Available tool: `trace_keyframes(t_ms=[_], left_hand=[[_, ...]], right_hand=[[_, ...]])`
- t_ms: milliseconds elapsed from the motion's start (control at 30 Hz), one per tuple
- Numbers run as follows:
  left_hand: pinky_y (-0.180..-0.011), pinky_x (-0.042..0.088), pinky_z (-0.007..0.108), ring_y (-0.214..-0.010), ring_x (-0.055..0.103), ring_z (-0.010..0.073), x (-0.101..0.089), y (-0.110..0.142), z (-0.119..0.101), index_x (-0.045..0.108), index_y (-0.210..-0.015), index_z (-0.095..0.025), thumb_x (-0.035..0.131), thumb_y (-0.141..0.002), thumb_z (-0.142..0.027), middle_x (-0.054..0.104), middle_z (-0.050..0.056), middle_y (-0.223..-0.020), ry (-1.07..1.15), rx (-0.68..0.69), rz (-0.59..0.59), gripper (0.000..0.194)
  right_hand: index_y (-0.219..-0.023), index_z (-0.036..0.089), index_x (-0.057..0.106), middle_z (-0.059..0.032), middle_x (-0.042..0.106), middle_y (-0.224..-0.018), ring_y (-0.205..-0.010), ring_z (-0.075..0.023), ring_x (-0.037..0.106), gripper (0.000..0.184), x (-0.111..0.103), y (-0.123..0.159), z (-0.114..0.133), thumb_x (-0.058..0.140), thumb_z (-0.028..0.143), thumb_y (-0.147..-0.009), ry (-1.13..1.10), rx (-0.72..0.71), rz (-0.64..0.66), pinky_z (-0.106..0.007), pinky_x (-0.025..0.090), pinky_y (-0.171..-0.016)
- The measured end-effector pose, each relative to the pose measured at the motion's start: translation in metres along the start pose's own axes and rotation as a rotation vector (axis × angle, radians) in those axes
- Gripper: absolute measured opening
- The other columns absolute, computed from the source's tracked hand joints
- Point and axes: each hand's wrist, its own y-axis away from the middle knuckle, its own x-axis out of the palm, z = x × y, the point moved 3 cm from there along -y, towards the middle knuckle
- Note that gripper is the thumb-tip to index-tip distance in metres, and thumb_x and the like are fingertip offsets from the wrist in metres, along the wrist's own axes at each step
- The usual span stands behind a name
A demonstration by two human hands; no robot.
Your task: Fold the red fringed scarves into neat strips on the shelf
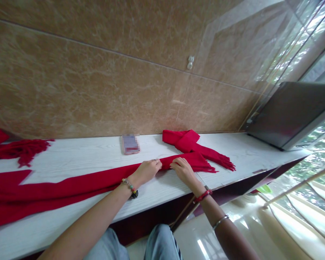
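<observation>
A long red scarf [78, 184] lies lengthwise along the white wood-grain counter [78, 153], folded into a narrow strip toward its fringed right end. My left hand [147, 171] is closed on the strip's near edge, its fingers curled over the cloth. Just to the right, my right hand [182, 169] pinches the same strip a short way from the fringe. Both sets of fingertips are partly hidden against the fabric. Behind the right hand a second red scarf [188, 141] rests folded and crossed over itself, its fringe pointing right.
A phone-like object [130, 144], blurred out, lies near the wall. More red fringed cloth [29, 150] sits at the far left. A dark appliance or cabinet [292, 112] stands at the counter's right end. Brown marbled tiles [97, 83] rise behind.
</observation>
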Motion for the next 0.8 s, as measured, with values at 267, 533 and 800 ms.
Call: trace_keyframes(t_ms=[267,533,800], left_hand=[[-0.067,0.047,0.027,-0.081,0.058,0.0168,-0.007,0.006,-0.012,0.052,-0.089,-0.013,0.047,-0.084,-0.014,0.058,0.007,-0.092,0.004,0.091,0.031,0.007],[-0.064,0.046,0.027,-0.078,0.059,0.0176,-0.006,0.005,-0.014,0.051,-0.1,-0.016,0.05,-0.082,-0.015,0.058,0.005,-0.089,0.027,0.082,0.01,0.018],[-0.062,0.046,0.026,-0.071,0.057,0.0152,-0.005,0.003,-0.011,0.056,-0.081,-0.015,0.043,-0.085,-0.014,0.056,0.005,-0.083,-0.02,0.104,0.007,0.014]], right_hand=[[-0.084,0.019,0.061,-0.0081,0.06,-0.089,-0.084,-0.0191,0.053,0.016,-0.008,-0.001,0.005,0.046,0.019,-0.085,-0.113,0.044,-0.048,-0.034,0.046,-0.073],[-0.093,0.018,0.06,-0.0075,0.064,-0.083,-0.078,-0.0189,0.056,0.016,-0.008,0.002,0.005,0.045,0.019,-0.086,-0.105,0.049,0.021,-0.035,0.044,-0.072],[-0.084,0.018,0.06,-0.0061,0.06,-0.081,-0.08,-0.0184,0.053,0.016,-0.008,0.001,0.004,0.045,0.014,-0.085,-0.056,0.051,0.019,-0.032,0.041,-0.07]])
